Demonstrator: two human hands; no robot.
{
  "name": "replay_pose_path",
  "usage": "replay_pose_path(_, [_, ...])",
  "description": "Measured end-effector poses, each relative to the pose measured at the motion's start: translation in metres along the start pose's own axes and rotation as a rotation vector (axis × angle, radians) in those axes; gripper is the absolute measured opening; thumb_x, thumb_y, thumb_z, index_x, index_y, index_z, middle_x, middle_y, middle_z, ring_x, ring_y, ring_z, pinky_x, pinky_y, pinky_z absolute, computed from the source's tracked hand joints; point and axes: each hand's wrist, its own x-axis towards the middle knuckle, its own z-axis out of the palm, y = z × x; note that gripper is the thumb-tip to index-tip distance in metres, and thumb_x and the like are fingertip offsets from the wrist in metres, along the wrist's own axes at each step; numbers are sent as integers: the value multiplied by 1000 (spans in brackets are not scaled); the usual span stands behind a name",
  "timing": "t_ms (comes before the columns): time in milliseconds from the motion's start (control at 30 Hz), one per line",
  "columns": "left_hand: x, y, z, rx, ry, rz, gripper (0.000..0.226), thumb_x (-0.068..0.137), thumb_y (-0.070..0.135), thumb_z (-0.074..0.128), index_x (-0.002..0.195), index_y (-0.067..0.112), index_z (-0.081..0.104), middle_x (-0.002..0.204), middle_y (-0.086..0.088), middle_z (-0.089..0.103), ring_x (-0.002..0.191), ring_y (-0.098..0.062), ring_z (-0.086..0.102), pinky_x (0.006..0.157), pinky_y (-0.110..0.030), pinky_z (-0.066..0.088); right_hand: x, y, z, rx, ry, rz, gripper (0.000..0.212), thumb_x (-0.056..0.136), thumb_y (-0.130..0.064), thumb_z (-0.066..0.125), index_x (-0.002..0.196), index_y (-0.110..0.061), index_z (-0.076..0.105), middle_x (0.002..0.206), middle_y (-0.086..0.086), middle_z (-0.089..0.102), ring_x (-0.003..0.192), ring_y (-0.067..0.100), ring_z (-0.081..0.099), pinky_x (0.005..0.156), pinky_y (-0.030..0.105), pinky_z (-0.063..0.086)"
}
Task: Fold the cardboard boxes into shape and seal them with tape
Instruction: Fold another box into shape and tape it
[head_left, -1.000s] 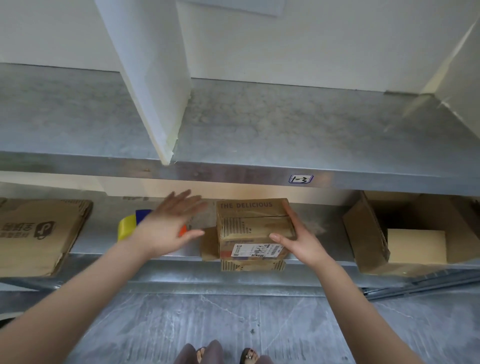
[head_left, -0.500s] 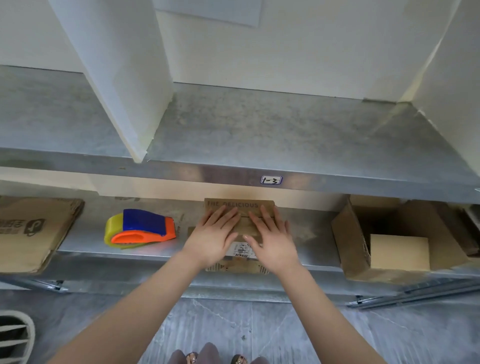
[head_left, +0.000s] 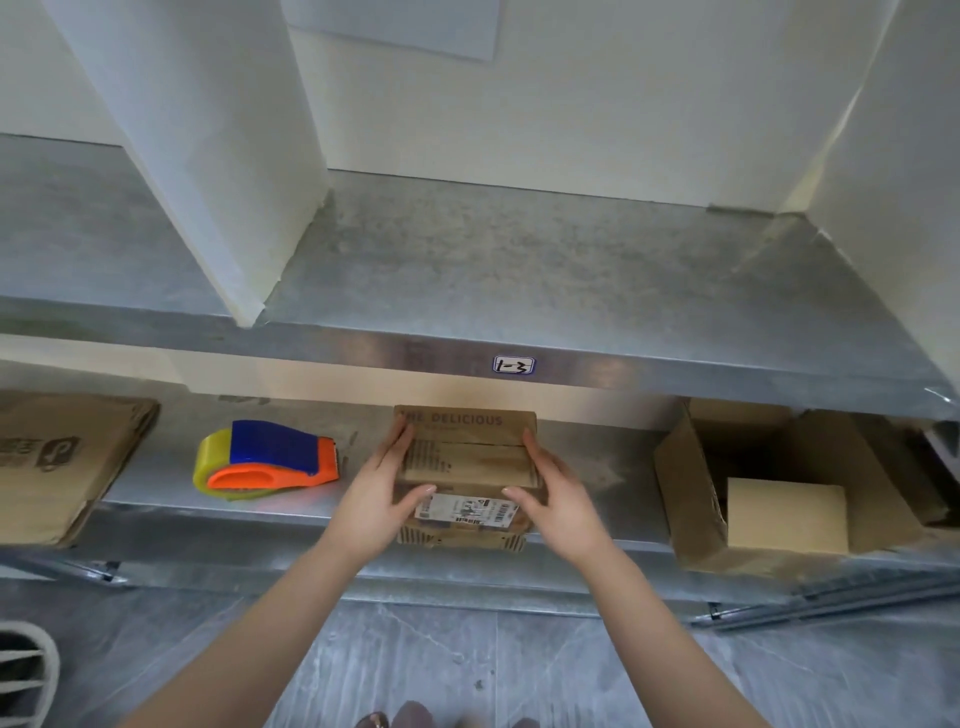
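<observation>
Shifted off the top: our left hand (head_left: 382, 499) and right hand (head_left: 556, 499) clasp the sides of the small brown cardboard box (head_left: 467, 457), flaps closed, white barcode label (head_left: 467, 510) in front, on the grey metal shelf (head_left: 156, 486).

The box (head_left: 465, 457) reads "DELICIOUS"; the shelf label (head_left: 513, 365) reads "1-3".

A brown cardboard box (head_left: 467, 457) with dark lettering and a white barcode label (head_left: 467, 509); beside it, a yellow, blue and orange tape dispenser (head_left: 267, 460) on a grey metal shelf (head_left: 597, 462).
</observation>
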Motion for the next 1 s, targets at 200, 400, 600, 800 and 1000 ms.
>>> replay_pose_path(200, [-25,2,12,-125,-37,-44,77,90,52,54,152,34,13,158,21,4,142,0,16,116,-34,29,-6,10,4,158,1,30,71,94,-29,60,141,-60,17,145,-11,45,131,8,45,110,41,41])
replay_pose_path(400, [18,-1,-37,69,-112,42,58,86,56,56,138,34,41,151,16,23,138,-12,26,114,-35,27,-28,-4,16,32,365,45,70,88,-39,67,147,-27,32,147,-1,41,136,19,37,110,35,35])
replay_pose_path(600, [37,-7,-42,-1,-386,-59,68,88,43,63,146,36,27,151,6,22,135,-17,33,110,-29,31,-65,-31,68,-39,448,100,85,84,-34,72,151,-16,21,155,3,13,142,25,17,115,41,26])
replay_pose_path(800, [2,-12,-32,-74,-223,-78,76,83,48,68,146,26,30,145,-1,26,134,-18,30,115,-33,26,-62,-52,82,184,288,137,119,82,-43,73,151,-21,-21,154,-11,-35,150,18,4,110,20,15])
replay_pose_path(1000, [-27,-23,-39,-231,-145,-173,102,64,84,54,145,27,33,129,5,34,126,-12,38,110,-35,36,-44,-61,72,377,189,89,128,63,-52,85,155,-26,0,162,-8,-9,147,4,3,117,23,18])
